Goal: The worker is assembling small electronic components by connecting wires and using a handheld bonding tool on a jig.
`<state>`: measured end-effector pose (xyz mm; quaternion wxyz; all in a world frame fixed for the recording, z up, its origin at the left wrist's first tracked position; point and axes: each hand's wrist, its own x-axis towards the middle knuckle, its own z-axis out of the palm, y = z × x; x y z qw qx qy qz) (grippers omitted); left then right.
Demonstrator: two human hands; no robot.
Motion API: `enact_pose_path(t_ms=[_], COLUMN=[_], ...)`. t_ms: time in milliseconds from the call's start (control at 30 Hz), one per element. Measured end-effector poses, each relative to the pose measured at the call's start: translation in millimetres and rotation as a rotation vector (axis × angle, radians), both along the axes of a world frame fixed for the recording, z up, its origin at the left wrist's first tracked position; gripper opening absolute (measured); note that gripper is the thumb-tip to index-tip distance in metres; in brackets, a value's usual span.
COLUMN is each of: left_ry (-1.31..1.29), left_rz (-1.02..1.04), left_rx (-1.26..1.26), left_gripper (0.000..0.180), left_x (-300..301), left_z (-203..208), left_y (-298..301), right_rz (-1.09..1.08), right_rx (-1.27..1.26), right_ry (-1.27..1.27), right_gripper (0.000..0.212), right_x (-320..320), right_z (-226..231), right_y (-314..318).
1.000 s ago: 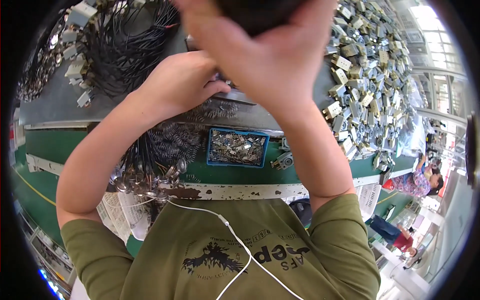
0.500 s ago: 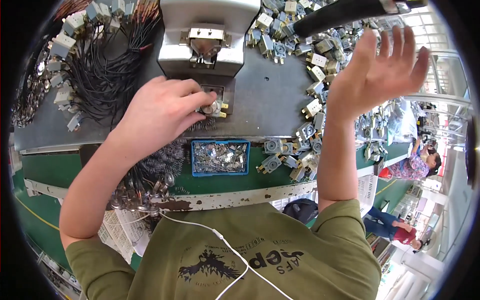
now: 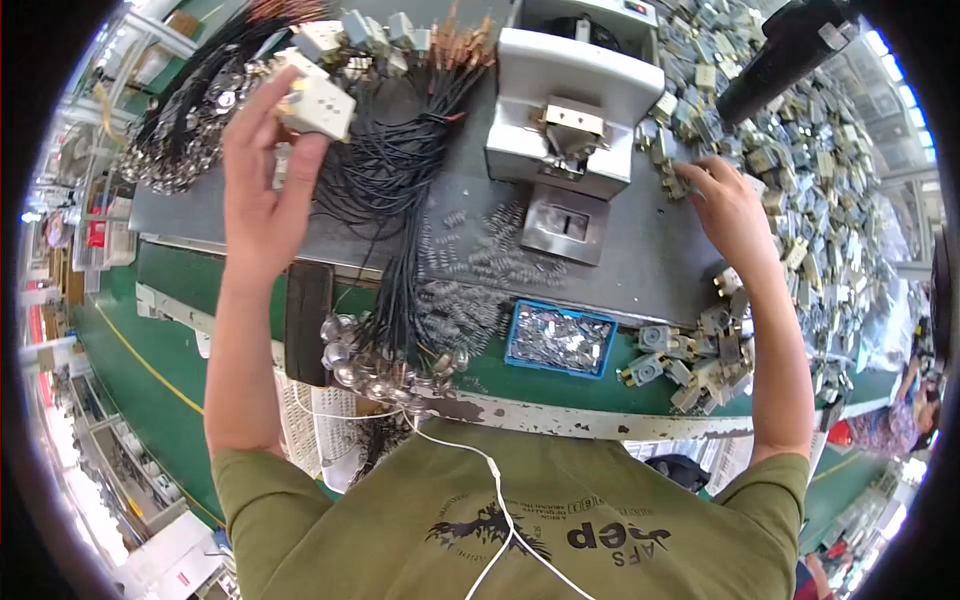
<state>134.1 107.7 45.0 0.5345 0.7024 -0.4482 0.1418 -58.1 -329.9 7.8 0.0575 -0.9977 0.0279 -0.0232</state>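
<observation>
My left hand [image 3: 262, 190] is raised over the far left of the bench, with thumb and fingers around a cream socket block [image 3: 328, 108] that has small holes in its face. Behind it lie more cream and grey blocks with black wires [image 3: 385, 165]. Over at the right, my right hand [image 3: 735, 210] has its fingers curled at a small grey socket housing [image 3: 674, 182] on the edge of a large pile of housings [image 3: 800, 170]. Between my hands stands a white bench press [image 3: 585, 85]. Nothing sits in the slotted metal fixture [image 3: 562, 224] below its head.
A blue tray [image 3: 561, 338] of small metal parts sits by the front edge, with loose springs [image 3: 460, 300] left of it. Round metal parts [image 3: 385, 365] hang at the wires' ends. A black tube [image 3: 785, 60] juts over the pile. Another person [image 3: 890, 425] is at far right.
My left hand has gone from the press fixture to the far left with the socket block. My right hand has come down from the air onto the housings. The view has turned left.
</observation>
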Motion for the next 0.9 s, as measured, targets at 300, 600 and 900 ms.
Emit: enact_pose_path(t_ms=[300, 600, 900], left_ry=[-0.263, -0.357, -0.582], left_rz=[0.672, -0.079, -0.121], left_rx=[0.522, 0.722, 0.984], left_gripper=[0.024, 0.013, 0.012], left_x=[15, -35, -33], left_z=[16, 3, -28], left_y=[40, -67, -87], right_rz=[-0.094, 0.205, 0.193], right_rx=[0.322, 0.375, 0.396], right_ry=[-0.119, -0.171, -0.293], right_gripper=[0.041, 0.039, 0.034], right_x=[-24, -50, -37], right_z=[22, 50, 21], right_y=[22, 110, 126])
